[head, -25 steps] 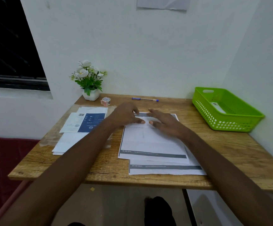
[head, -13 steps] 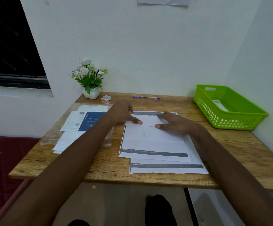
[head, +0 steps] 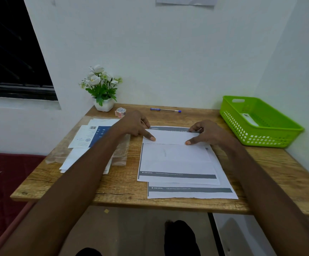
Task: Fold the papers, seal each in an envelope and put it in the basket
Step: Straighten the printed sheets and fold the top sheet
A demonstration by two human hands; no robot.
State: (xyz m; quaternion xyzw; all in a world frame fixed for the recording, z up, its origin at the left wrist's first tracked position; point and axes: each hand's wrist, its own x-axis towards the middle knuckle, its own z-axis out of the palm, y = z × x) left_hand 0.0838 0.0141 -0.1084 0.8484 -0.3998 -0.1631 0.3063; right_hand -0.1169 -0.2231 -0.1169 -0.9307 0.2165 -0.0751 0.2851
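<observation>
A stack of printed papers lies on the wooden table in front of me. The top sheet's far end is folded toward me into a white flap. My left hand presses the flap's left end, thumb near the free edge and fingertips at the far crease. My right hand presses the right end the same way. A second sheet sticks out beneath. Envelopes lie in a pile to the left. The green basket stands at the far right with a white envelope inside.
A roll of tape and a potted white flower stand at the back left. A blue pen lies at the back edge. Clear plastic wrap lies under the envelopes. Walls close the back and right sides.
Both hands have slid apart along the flap, from its middle out to its left and right ends. The camera has tilted slightly.
</observation>
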